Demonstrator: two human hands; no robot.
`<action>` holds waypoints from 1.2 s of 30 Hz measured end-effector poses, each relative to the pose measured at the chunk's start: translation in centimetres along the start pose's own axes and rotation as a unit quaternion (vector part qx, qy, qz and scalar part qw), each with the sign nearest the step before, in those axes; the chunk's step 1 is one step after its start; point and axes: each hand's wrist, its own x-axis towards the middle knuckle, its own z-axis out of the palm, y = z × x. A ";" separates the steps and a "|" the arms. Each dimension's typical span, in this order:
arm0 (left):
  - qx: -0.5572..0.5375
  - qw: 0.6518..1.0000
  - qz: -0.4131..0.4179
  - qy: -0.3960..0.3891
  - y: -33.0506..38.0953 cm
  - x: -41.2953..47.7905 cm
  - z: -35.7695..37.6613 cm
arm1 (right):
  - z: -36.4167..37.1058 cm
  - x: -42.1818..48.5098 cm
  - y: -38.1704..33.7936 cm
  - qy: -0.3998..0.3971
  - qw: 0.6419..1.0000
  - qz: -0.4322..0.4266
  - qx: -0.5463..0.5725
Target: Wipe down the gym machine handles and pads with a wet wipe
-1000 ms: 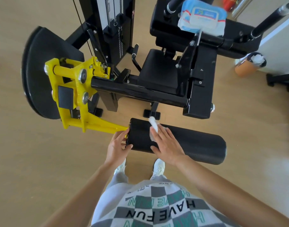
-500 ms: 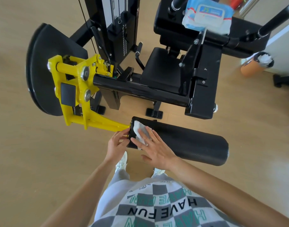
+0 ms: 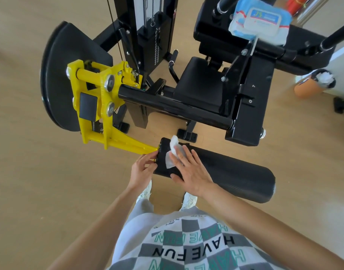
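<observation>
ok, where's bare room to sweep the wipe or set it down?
Roller pad is bare from the right hand to its far right end. Seat pad, between the crossbar and wipes pack, is bare too. Crowded: pad's left end, with left hand, wet wipe, yellow arm.

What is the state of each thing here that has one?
wet wipe: partly crumpled, pressed on the roller pad
right hand: flat, pressing the wipe
left hand: gripping the pad's end
wipe pack: lid closed, on the machine
orange bin: holding crumpled white paper
</observation>
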 end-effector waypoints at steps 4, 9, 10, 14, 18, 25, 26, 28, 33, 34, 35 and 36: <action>-0.019 1.000 -0.007 0.003 0.1 -0.3 0.1 | 0.4 0.8 -1.6 0.003 0.997 -0.065 -0.041; -0.022 1.000 -0.005 0.006 0.3 -0.6 0.3 | 0.7 0.2 -1.1 -0.003 0.991 -0.089 -0.102; -0.022 1.000 -0.006 0.011 0.4 -0.6 0.3 | 0.6 -0.1 -0.6 0.000 0.992 -0.077 -0.097; 0.011 1.000 -0.003 0.029 0.5 -1.0 0.7 | 0.3 -1.9 1.3 -0.009 0.998 0.047 -0.042; 0.038 0.998 0.002 0.043 0.5 -1.2 1.2 | -0.3 -3.4 3.4 -0.003 0.987 0.162 0.015; 0.089 0.994 0.009 0.063 -0.3 -1.7 1.4 | -0.9 -1.5 2.0 0.033 0.979 0.177 0.094; 0.095 0.993 0.006 0.066 -0.4 -1.9 1.4 | -1.1 -0.9 1.3 0.028 0.981 0.155 0.109; 0.107 0.992 -0.003 0.071 -0.6 -2.1 1.2 | -1.4 0.2 0.0 0.024 0.987 0.108 0.116; 0.127 0.990 -0.008 0.051 -0.4 -2.2 0.7 | -1.0 1.9 -1.8 0.015 0.997 0.022 0.077; 0.128 0.990 -0.013 0.051 -0.2 -2.2 0.6 | -0.8 1.8 -1.7 0.012 0.998 0.025 0.064; 0.134 0.989 -0.017 0.053 -0.1 -2.1 0.5 | -0.6 1.5 -1.4 0.009 0.998 0.033 0.051; 0.145 0.988 -0.019 0.056 0.1 -2.0 0.4 | -0.5 1.0 -1.0 0.007 0.998 0.047 0.040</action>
